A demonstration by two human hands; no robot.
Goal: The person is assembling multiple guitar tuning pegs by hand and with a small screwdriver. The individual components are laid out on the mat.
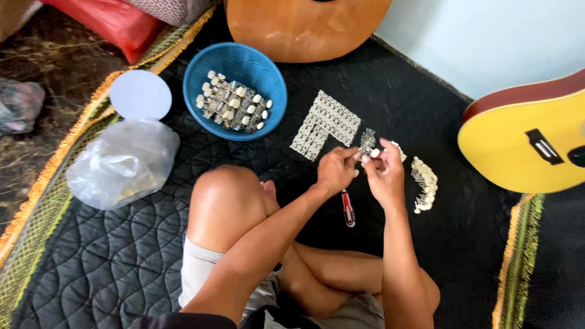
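A person is sitting cross-legged on a black quilted mat (109, 262). Both hands are up in front of the knees, close together. The left hand (335, 170) and the right hand (385, 175) are pinching a small metal tuner strip (367, 141) with white knobs. The strip is sticking up out of the fingertips, between the two hands, above the mat. Both hands are curled tight around its lower end.

A flat patch of the same strips (323, 125) is lying on the mat just past the hands. A short curved row of strips (424, 184) is lying just beside the right hand. A red-handled screwdriver (348, 209) is lying under the left wrist. A blue basket (201, 73) is holding more strips. A yellow guitar (518, 146) is lying to the right.
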